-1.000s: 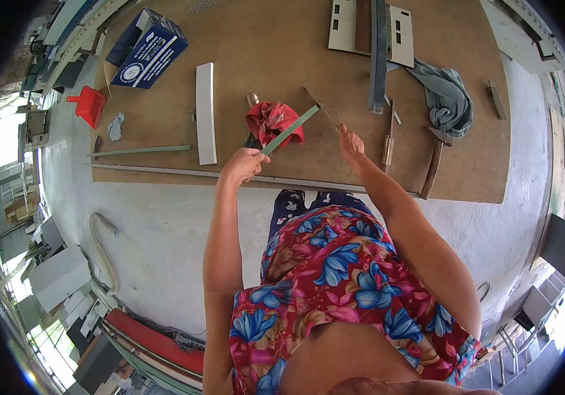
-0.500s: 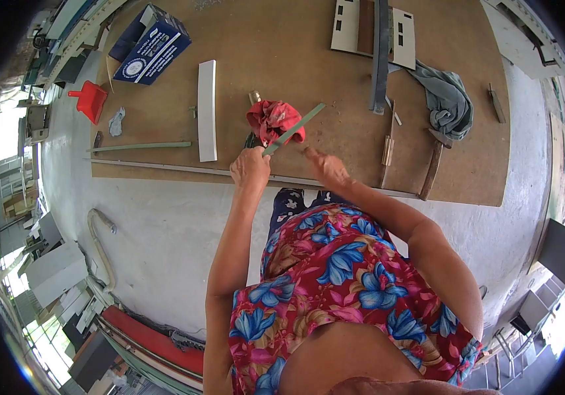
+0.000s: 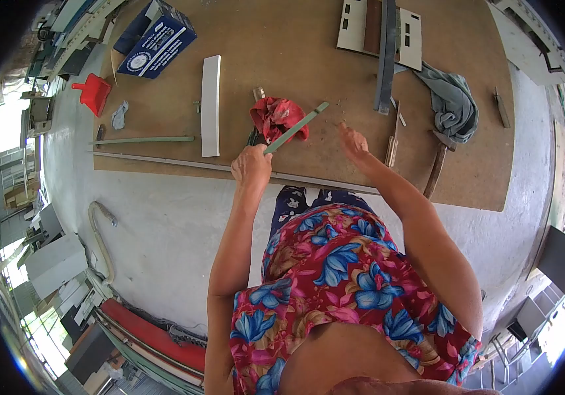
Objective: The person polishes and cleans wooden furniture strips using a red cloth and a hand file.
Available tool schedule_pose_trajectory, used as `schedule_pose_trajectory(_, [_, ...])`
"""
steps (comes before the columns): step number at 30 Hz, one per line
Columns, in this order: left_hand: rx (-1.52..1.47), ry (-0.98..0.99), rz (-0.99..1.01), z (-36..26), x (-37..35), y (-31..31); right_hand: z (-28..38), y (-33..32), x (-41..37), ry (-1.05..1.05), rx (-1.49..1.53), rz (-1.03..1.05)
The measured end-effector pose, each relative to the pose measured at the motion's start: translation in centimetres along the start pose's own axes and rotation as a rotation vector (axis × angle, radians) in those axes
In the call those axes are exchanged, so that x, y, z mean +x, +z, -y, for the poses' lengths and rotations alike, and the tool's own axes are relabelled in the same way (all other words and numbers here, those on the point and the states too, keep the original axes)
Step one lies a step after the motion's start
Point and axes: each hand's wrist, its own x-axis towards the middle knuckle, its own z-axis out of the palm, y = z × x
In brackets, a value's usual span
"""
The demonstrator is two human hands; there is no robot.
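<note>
My left hand [image 3: 252,164] is closed around the lower end of a flat green strip [image 3: 299,127], which slants up to the right above the table. Just behind the strip lies a crumpled red cloth [image 3: 277,117], partly covered by it. A small cylindrical piece [image 3: 258,93] pokes out beyond the cloth. My right hand [image 3: 355,143] hovers over the table to the right, apart from the strip. Its fingers are curled with the index finger reaching forward; whatever they may pinch is too small to make out.
On the brown table [image 3: 282,39] are a white bar [image 3: 210,105], a second green strip [image 3: 147,139], a blue box [image 3: 157,47], a red dustpan [image 3: 94,94], a grey metal bar [image 3: 386,59] over a slotted panel [image 3: 409,39], a grey cloth [image 3: 455,108] and a hammer [image 3: 436,168].
My right hand has moved right and slightly forward, away from the strip and the red cloth. My left hand keeps its hold on the green strip. The view has shifted slightly.
</note>
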Motion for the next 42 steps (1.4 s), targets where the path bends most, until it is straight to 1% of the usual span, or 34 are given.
schedule_pose_trajectory(1, [-0.014,-0.025,0.023,-0.2,0.1,-0.2,-0.2,0.4,-0.3,-0.103,0.000,-0.040])
schedule_pose_trajectory(4, [0.001,-0.007,0.000,0.2,0.3,0.1,-1.4,0.3,-0.6,0.009,0.038,0.003])
schedule_pose_trajectory(7, [-0.017,0.009,-0.011,0.2,0.3,-0.2,-1.7,-0.4,0.7,0.190,0.048,0.064])
schedule_pose_trajectory(10, [-0.028,-0.058,0.041,-0.2,0.3,-0.8,-0.4,-0.7,-0.9,0.020,0.014,0.012])
schedule_pose_trajectory(12, [-0.048,-0.027,0.014,0.3,-0.1,-0.2,-4.2,2.6,0.0,0.148,0.015,-0.025])
schedule_pose_trajectory(13, [-0.057,-0.012,-0.009,0.3,0.0,-0.4,-4.0,2.0,0.5,0.205,0.016,-0.051])
schedule_pose_trajectory(15, [-0.108,-0.018,0.023,0.6,-0.5,-0.9,-4.1,1.2,0.9,0.206,-0.009,-0.007])
schedule_pose_trajectory(16, [-0.136,-0.016,0.041,0.5,-0.6,-1.1,-3.3,-0.4,0.6,0.212,-0.024,0.012])
schedule_pose_trajectory(19, [-0.196,-0.031,0.087,2.8,0.2,1.6,-0.4,-1.5,-1.9,-0.009,0.051,-0.112])
schedule_pose_trajectory(21, [-0.235,-0.026,0.152,4.0,0.6,3.9,0.5,1.0,-3.2,-0.446,0.213,-0.246])
schedule_pose_trajectory(22, [-0.255,-0.023,0.185,4.2,0.6,4.4,1.8,1.5,-4.1,-0.559,0.077,-0.296])
schedule_pose_trajectory(24, [-0.139,-0.054,0.186,3.4,0.2,4.2,5.7,0.6,-6.3,-0.578,0.108,-0.247])
schedule_pose_trajectory(26, [-0.068,-0.076,0.183,2.8,-0.3,4.1,9.5,-2.6,-8.0,-0.383,0.435,-0.045])
schedule_pose_trajectory(28, [-0.044,-0.087,0.181,2.7,-0.7,4.3,10.3,-2.1,-7.7,-0.350,0.476,0.032])
schedule_pose_trajectory(29, [-0.078,-0.087,0.199,2.8,-0.8,4.8,10.7,-2.0,-7.5,-0.333,0.495,0.070])
schedule_pose_trajectory(32, [-0.222,-0.104,0.267,3.5,-0.1,6.5,12.4,-2.7,-6.8,-0.281,0.361,0.100])
schedule_pose_trajectory(34, [-0.365,-0.149,0.349,3.8,-0.1,6.8,12.4,-2.4,-6.6,-0.304,0.361,0.114])
schedule_pose_trajectory(37, [-0.434,-0.149,0.398,3.6,-0.6,6.3,12.2,-2.4,-6.6,-0.335,0.379,0.093])
schedule_pose_trajectory(40, [-0.186,-0.082,0.196,3.5,-0.8,7.3,12.2,-2.5,-6.5,-0.362,0.398,0.087])
schedule_pose_trajectory(42, [-0.160,-0.119,0.159,2.9,-0.8,6.8,12.5,-2.4,-5.8,-0.354,0.398,0.096])
